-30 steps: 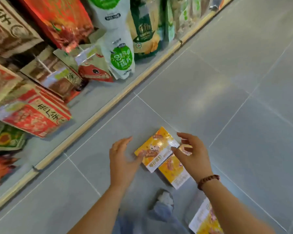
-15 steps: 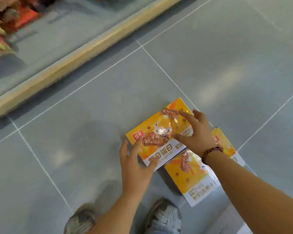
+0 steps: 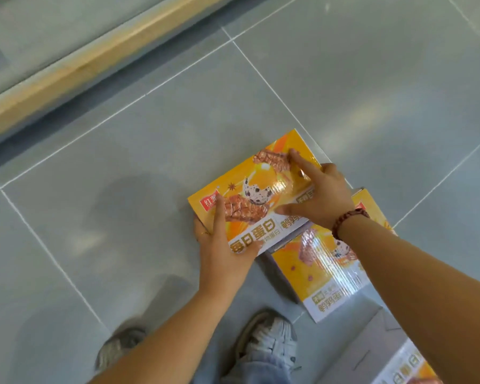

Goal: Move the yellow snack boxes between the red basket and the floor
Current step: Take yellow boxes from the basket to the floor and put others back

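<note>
A yellow snack box lies flat on the grey tiled floor, its near corner resting over a second yellow snack box. My left hand grips the top box at its near left corner, thumb on the lid. My right hand presses flat on its right half with fingers spread. A third yellow box shows at the bottom right, partly cut off by the frame. The red basket is out of view.
A wooden shelf edge runs diagonally across the top left. My two grey sneakers stand just below the boxes. Grey floor tiles stretch to the right and far side.
The camera has tilted down and closer, so the shelf goods left the view. Both hands moved onto the top box, the left from beside it to gripping its corner.
</note>
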`<state>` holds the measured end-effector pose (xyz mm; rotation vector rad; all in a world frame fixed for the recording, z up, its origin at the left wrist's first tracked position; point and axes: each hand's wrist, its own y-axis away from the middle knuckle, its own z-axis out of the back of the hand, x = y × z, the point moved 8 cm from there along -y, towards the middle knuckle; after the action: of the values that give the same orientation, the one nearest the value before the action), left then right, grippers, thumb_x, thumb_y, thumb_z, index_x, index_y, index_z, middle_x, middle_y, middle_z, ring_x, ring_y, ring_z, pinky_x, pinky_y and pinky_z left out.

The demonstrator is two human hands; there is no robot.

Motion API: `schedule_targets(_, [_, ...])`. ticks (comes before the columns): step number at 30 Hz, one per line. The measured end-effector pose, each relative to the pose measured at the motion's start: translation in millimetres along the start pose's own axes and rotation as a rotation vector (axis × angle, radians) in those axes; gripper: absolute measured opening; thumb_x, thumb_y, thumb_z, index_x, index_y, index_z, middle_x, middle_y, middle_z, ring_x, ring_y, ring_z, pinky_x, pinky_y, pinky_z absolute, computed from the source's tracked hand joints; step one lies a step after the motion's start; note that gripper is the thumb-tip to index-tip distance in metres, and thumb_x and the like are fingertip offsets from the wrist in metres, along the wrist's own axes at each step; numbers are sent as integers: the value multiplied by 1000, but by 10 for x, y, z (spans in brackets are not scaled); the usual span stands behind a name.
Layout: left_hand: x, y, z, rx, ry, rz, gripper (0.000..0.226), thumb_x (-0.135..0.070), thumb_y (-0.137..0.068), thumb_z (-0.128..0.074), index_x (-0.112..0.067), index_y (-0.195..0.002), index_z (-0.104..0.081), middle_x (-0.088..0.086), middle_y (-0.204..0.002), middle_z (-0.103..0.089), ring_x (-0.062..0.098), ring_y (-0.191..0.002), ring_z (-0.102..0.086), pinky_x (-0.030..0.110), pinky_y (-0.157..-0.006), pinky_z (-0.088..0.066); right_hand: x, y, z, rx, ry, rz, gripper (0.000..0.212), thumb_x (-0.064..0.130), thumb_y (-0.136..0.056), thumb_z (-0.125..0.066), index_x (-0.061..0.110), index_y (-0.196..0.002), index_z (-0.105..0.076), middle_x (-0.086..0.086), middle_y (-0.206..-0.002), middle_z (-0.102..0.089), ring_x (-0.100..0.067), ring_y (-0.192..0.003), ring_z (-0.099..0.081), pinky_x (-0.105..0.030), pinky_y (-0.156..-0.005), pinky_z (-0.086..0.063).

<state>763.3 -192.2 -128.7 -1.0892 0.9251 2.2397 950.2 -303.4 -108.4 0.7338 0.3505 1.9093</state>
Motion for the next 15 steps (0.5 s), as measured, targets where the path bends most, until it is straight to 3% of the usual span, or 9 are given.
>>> schedule_targets(2, [-163,-9,287,8,-28,-35,107,-24,-65,-83,-47,-141,-12,11,-149,-12,19,-136,-27,25,-106,-32,211,141,131,-30,-48,-1,111,55,-55,-81,57,-139,-9,-10,-131,-33,-31,-125,-34,-55,-100,-38])
schedule_targets(5, [-526,-68,784,31,-82,-99,106,-20,-63,-84,-43,-140,-15,12,-149,-13,12,-134,-23,2,-99,-18,574,379,422,-89,-156,-8,110,51,-56,-83,57,-140,-11,-10,-129,-34,-32,-125,-34,-52,-101,-38])
schedule_targets(7, [-858,-97,1177,41,-105,-126,105,-20,-63,-84,-46,-138,-16,10,-150,-11,6,-131,-23,-5,-93,-13,870,559,702,-123,-222,-6,108,47,-58,-83,55,-140,-13,-9,-125,-35,-31,-122,-36,-47,-101,-39])
schedule_targets(12, [-1969,43,2331,50,-151,-222,105,-25,-61,-85,-49,-139,-19,1,-146,-17,-5,-117,-27,-2,-95,-22,1733,1213,1626,-203,-339,44,104,36,-62,-85,50,-141,-19,-1,-111,-32,-29,-116,-44,-35,-99,-37])
schedule_targets(15, [-2731,236,3110,26,-244,-283,107,-27,-59,-86,-43,-142,-21,9,-146,-21,11,-130,-27,23,-110,-24,2323,1715,2309,-244,-334,114,102,38,-63,-84,48,-142,-20,-1,-106,-35,-22,-100,-47,-28,-92,-38])
